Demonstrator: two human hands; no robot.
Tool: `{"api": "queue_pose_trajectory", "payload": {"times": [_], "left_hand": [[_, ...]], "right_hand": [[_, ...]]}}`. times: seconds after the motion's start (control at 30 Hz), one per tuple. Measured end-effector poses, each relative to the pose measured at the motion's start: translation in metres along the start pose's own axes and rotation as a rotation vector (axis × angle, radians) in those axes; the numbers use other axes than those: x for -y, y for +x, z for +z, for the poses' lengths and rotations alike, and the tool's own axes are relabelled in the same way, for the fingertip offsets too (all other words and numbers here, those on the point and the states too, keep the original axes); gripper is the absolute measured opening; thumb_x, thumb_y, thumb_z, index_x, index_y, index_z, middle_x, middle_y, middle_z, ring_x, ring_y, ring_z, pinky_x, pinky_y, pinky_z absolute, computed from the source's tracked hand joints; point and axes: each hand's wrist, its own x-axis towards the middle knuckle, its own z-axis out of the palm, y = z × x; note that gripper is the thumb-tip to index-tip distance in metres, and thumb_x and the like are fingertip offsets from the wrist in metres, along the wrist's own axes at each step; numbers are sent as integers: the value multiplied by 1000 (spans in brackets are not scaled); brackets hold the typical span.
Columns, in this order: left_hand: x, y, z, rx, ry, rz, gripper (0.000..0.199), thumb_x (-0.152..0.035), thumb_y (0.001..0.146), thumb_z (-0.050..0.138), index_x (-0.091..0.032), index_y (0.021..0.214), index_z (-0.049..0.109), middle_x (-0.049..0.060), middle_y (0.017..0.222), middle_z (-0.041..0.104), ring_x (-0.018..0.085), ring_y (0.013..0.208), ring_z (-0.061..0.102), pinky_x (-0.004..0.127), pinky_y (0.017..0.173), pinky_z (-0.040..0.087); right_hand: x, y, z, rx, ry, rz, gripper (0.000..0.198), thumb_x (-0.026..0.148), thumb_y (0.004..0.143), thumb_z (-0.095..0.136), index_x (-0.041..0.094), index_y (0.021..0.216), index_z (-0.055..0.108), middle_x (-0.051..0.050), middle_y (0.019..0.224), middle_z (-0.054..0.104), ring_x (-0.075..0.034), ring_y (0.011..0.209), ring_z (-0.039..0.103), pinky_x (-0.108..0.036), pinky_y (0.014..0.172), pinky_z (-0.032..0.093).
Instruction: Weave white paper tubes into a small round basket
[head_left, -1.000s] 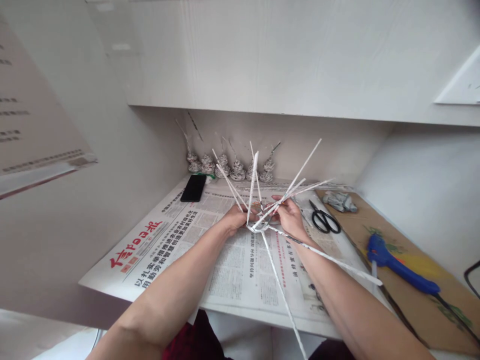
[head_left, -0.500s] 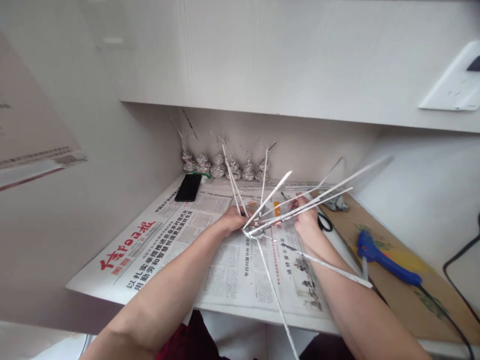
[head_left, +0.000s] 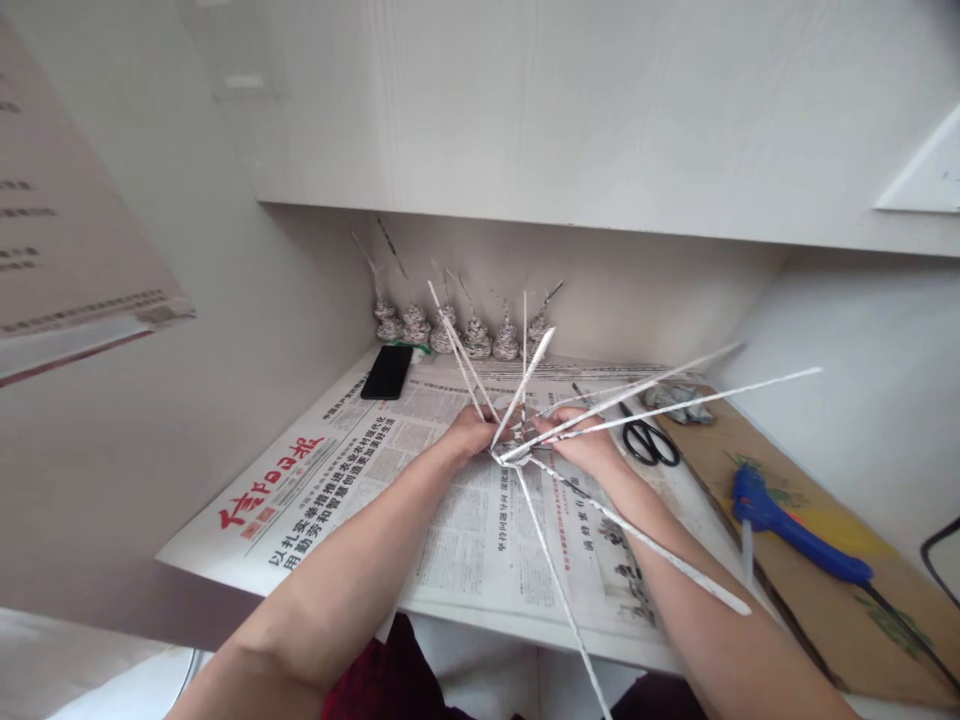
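A small woven base [head_left: 516,458] of rolled newspaper strips hangs over the newspaper-covered table, its long white strips fanning out on all sides. My left hand [head_left: 474,432] is closed on the left edge of this weave. On the other side my right hand [head_left: 574,436] pinches a paper strip [head_left: 675,404] close to the base, and other strips run across its fingers. One strip [head_left: 559,585] slants down toward my lap, and another strip [head_left: 667,545] crosses above my right forearm. The fingertips are partly hidden behind the strips.
Several gourd-shaped woven paper pieces [head_left: 477,338] line the back wall. A black phone [head_left: 387,372] lies on the newspaper [head_left: 352,500] at left. To the right are black-handled scissors [head_left: 651,443], a crumpled grey item [head_left: 679,402] and a blue glue gun [head_left: 795,530] on cardboard [head_left: 840,620].
My right hand has moved left and inward to the woven base, bringing the strips with it. The scissors show more fully now. My left hand stays at the weave.
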Motion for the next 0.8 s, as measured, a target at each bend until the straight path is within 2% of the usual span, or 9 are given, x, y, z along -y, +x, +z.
{"api": "queue_pose_trajectory", "payload": {"times": [0.07,0.13,0.27,0.43,0.63,0.8], "left_hand": [[1,0,0,-9,20,14,22,-14,48,76,-11,69,69,1,63,65,11,56,56,24,58,43],[2,1,0,-21,37,31,22,-16,50,76,-11,71,69,1,61,64,11,55,55,24,57,42],[2,0,0,-14,52,102,19,-16,52,75,-12,70,69,0,62,64,11,58,56,24,60,43],[2,-1,3,12,37,119,18,-13,51,73,-12,69,68,1,66,66,12,61,58,26,65,45],[3,-2,7,37,10,111,19,-13,51,73,-12,69,67,2,68,66,12,62,58,26,66,45],[5,-1,8,69,34,163,20,-17,52,74,-12,70,67,2,68,66,12,61,57,25,64,44]], "right_hand": [[0,-1,8,34,188,-15,31,49,66,69,19,74,69,-3,66,69,-16,58,61,-26,56,46],[-3,-1,17,56,329,-33,36,48,64,71,17,84,69,-5,75,71,-17,63,64,-27,60,49],[-7,-1,29,-33,404,-47,35,44,64,72,17,86,67,-4,71,68,-17,61,62,-28,57,49],[0,-3,29,-121,467,-107,23,33,71,64,18,88,63,-6,80,69,-18,70,65,-28,62,51],[10,-8,26,-37,666,-87,31,29,73,58,21,102,53,1,72,67,-12,50,57,-23,48,46],[12,-5,20,-177,804,80,32,36,70,62,23,98,52,8,57,57,-10,39,49,-22,39,41]]}}
